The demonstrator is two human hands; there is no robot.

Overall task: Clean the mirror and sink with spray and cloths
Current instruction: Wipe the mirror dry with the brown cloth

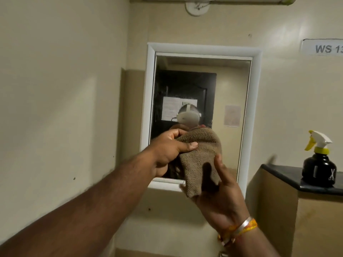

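- Left hand [167, 151] closed on the upper part of the brown cloth [201, 160], thumb pressed across its top.
- Right hand [220, 191] gripping the cloth's lower edge, fingers up its right side.
- Cloth held before the lower half of the white-framed mirror [230, 86].
- Black spray bottle [319, 164] upright on the dark bench [282, 173], right of the mirror, well apart from both hands.

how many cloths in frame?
1. The brown cloth is held by both the left hand and right hand before the mirror. Others may lie out of view.
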